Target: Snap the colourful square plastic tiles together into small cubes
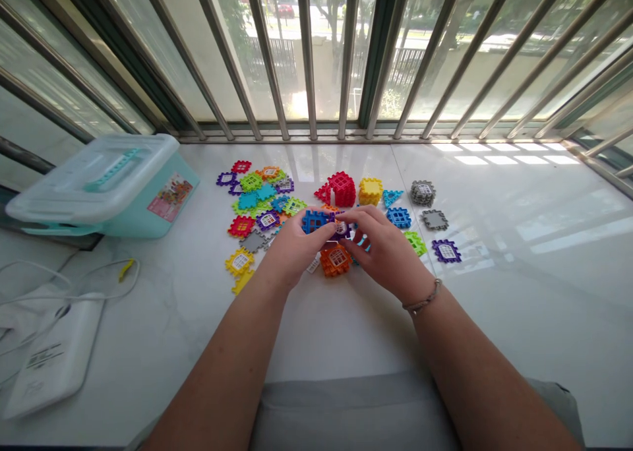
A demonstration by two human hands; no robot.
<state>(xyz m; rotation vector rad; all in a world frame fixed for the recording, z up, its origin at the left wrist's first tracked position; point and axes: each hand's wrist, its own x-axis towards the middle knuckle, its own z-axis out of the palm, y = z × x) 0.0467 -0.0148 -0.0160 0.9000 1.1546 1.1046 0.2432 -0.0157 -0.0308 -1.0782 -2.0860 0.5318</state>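
Grey fabric cushion (346, 415) fills the bottom edge of the view, and two bare forearms (217, 365) stretch from it over a white marble desk (519, 293). Both hands work just in front of a red cube of interlocking plastic tiles (342, 188), the landmark for everything else here. The left hand (291, 253) has its grip closed on a blue square waffle tile (314, 221), fingers wrapped over the tile's edge. The right hand (383, 250), a braided bracelet (422, 297) at its wrist, curls its fingers (363, 223) over a purple lattice tile (341, 232). They hide most of that tile, so whether this grip is clenched or only resting cannot be told. The hands meet closely, probably because the two tiles need steadying against each other from both sides. An orange tile cube (335, 260) sits directly beneath the hands, nearer the camera than the red cube. Right of the red cube stand a yellow tile cube (370, 190) and a grey tile stack (422, 192), apparently set apart so that assembled pieces stay clear of loose ones. Left of it, a heap of multicoloured flat tiles (257, 204) lies spread out within easy reach, and farther left sits a lidded turquoise plastic storage box (101, 187).
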